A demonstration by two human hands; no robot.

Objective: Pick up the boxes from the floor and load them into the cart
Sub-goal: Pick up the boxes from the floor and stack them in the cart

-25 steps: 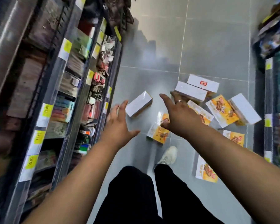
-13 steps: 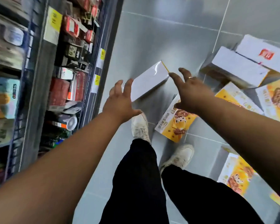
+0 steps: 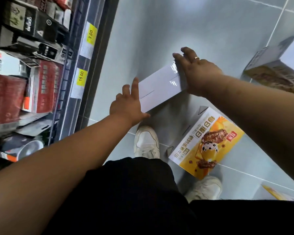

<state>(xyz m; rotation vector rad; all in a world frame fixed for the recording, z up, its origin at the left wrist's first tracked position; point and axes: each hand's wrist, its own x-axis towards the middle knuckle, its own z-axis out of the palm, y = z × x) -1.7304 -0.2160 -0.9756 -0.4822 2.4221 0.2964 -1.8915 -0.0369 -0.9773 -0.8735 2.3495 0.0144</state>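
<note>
Down on the floor (image 3: 202,22) by the shelf (image 3: 71,78), white box (image 3: 159,89) lies with left hand (image 3: 127,106) and right hand (image 3: 197,73) spread flat on its ends, fingers not curled. Yellow box (image 3: 209,146) waits too, no cart visible, so barely started I'd say.

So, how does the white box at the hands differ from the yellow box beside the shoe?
The white box shows a plain white face; the yellow box shows a printed food picture. The left hand and right hand touch the white box's ends; nothing touches the yellow box. Both are oblong cartons.
</note>
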